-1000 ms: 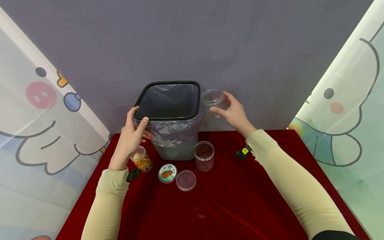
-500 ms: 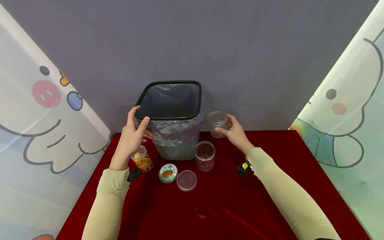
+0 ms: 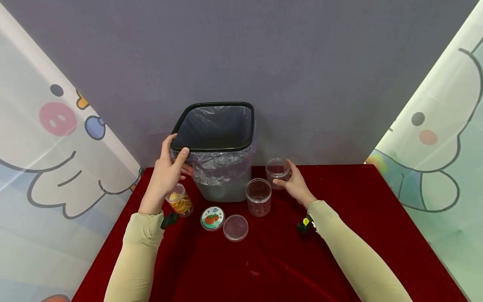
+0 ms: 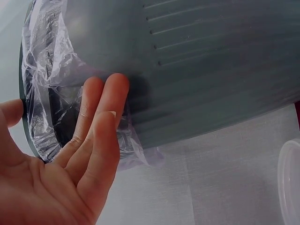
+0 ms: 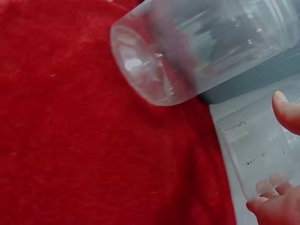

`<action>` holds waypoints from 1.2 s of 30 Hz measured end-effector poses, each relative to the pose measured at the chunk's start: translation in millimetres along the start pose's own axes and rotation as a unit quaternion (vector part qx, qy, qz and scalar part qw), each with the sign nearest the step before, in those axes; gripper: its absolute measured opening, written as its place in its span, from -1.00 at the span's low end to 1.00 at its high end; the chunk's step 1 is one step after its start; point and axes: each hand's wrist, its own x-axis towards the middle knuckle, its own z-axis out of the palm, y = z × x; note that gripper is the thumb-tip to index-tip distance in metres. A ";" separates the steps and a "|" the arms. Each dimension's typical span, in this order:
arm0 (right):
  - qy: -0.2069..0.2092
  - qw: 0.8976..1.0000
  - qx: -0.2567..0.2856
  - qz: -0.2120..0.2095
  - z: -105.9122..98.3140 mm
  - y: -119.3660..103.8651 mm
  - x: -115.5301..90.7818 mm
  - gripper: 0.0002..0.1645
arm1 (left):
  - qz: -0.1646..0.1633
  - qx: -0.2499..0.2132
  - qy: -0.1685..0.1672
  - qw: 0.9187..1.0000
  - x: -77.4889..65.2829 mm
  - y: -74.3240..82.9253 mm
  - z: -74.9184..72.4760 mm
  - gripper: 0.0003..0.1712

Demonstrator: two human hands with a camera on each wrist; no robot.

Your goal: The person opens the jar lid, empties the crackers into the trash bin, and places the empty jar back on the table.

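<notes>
My left hand (image 3: 163,176) grips the near left corner of a grey trash bin (image 3: 222,193), which has a black rim and a clear plastic liner. Fingers (image 4: 101,108) lie along the bin's side over the liner in the left wrist view. In my right hand (image 3: 297,184) is a clear plastic jar (image 3: 277,168) without a lid, held upright between thumb and fingers at the table's back edge. Beside it stands a second clear, lidless jar (image 3: 258,199). A small tub of yellow snacks (image 3: 180,204) sits below my left hand.
A round lid with a tomato picture (image 3: 212,218) and a plain clear lid (image 3: 235,228) lie in front of the bin. Red cloth (image 3: 264,260) covers the table. A grey wall (image 3: 302,84) rises behind, with cartoon-printed sheets (image 3: 434,167) at both sides.
My right hand has brought the clear jar down from beside the bin's rim to table level, near the second jar. My left hand has stayed on the bin.
</notes>
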 end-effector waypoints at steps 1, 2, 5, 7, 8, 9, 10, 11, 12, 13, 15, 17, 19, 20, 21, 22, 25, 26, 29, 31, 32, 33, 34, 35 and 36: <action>0.002 1.000 0.000 -0.002 0.6 2.7 -1.2 0.19 | 0.000 0.000 0.000 1.000 0.1 -0.1 0.2 -0.19; 0.004 1.000 0.000 -0.003 1.3 5.4 -2.5 0.19 | -0.001 -0.001 0.000 1.000 0.2 -0.2 0.4 -0.19; 0.006 1.000 0.019 -0.004 3.6 14.4 -5.2 0.15 | -0.002 -0.003 0.000 1.000 0.1 -0.2 0.5 -0.18; 0.006 0.999 0.041 -0.004 5.1 19.8 -6.4 0.12 | -0.001 -0.001 0.002 1.000 -0.3 0.0 0.6 -0.18; 0.008 0.999 0.048 -0.007 5.8 22.3 -6.8 0.11 | 0.000 -0.002 0.003 1.000 -0.5 0.0 0.6 -0.18; 0.008 0.998 0.054 -0.009 6.1 24.7 -7.2 0.10 | 0.002 -0.001 0.004 1.000 -0.6 0.1 0.6 -0.17; 0.008 0.998 0.058 -0.010 6.2 26.6 -7.6 0.09 | 0.004 -0.002 0.005 1.000 -0.7 0.2 0.6 -0.17; 0.007 0.998 0.060 -0.011 6.2 28.1 -7.9 0.08 | 0.006 -0.002 0.006 1.000 -0.8 0.3 0.5 -0.17; 0.007 0.998 0.064 -0.009 6.2 29.4 -8.1 0.07 | 0.008 -0.001 0.006 1.000 -0.5 0.2 0.5 -0.17; 0.007 0.998 0.065 -0.006 5.9 30.3 -8.5 0.07 | 0.009 -0.001 0.006 1.000 -0.4 0.1 0.3 -0.17; 0.005 0.998 0.061 0.001 4.6 31.5 -9.4 0.09 | 0.010 -0.002 0.006 1.000 -0.1 0.1 0.1 -0.18; 0.002 0.998 0.056 0.006 3.4 32.0 -10.1 0.12 | 0.008 -0.002 0.005 1.000 0.3 -0.3 0.2 -0.18; -0.002 0.999 0.052 0.011 1.7 27.1 -12.7 0.13 | 0.005 -0.005 0.003 1.000 0.6 -0.4 0.2 -0.18; -0.004 0.999 0.048 0.009 1.1 22.5 -15.0 0.13 | 0.003 -0.007 0.002 1.000 0.9 -0.3 0.3 -0.19; -0.005 0.999 0.045 0.007 0.4 17.3 -17.6 0.12 | 0.002 -0.008 0.001 1.000 1.0 -0.6 0.5 -0.18; -0.007 0.999 0.044 0.006 -0.3 12.2 -20.2 0.12 | 0.001 -0.010 0.001 1.000 1.2 -0.8 0.7 -0.18; -0.011 0.999 0.041 0.007 -2.3 -3.7 -28.7 0.10 | 0.001 -0.011 0.001 1.000 1.0 -1.5 0.9 -0.17; -0.011 0.999 0.044 0.008 -2.6 -5.0 -30.1 0.10 | 0.001 -0.010 0.002 1.000 0.9 -1.9 1.2 -0.16; -0.013 0.999 0.043 0.014 -3.7 -7.6 -34.0 0.10 | 0.002 -0.006 0.006 1.000 -0.2 -2.7 1.2 -0.16; -0.011 0.999 0.036 0.018 -4.3 -8.7 -36.4 0.08 | 0.002 -0.003 0.008 1.000 -1.4 -3.2 1.2 -0.15; -0.010 0.999 0.031 0.020 -4.7 -9.3 -37.8 0.07 | 0.003 0.000 0.010 1.000 -2.0 -3.5 1.1 -0.15; -0.008 0.999 0.026 0.022 -5.4 -9.6 -38.9 0.06 | 0.005 0.003 0.011 1.000 -2.7 -4.0 1.1 -0.15; -0.006 0.999 0.023 0.023 -6.1 -9.9 -39.9 0.04 | 0.007 0.006 0.013 1.000 -3.5 -4.5 1.1 -0.15; -0.004 0.999 0.021 0.024 -6.9 -9.7 -40.9 0.04 | 0.010 0.008 0.015 1.000 -4.4 -5.1 1.2 -0.14; -0.002 1.000 0.018 0.025 -7.9 -9.3 -41.7 0.03 | 0.013 0.011 0.017 1.000 -5.1 -5.8 1.3 -0.15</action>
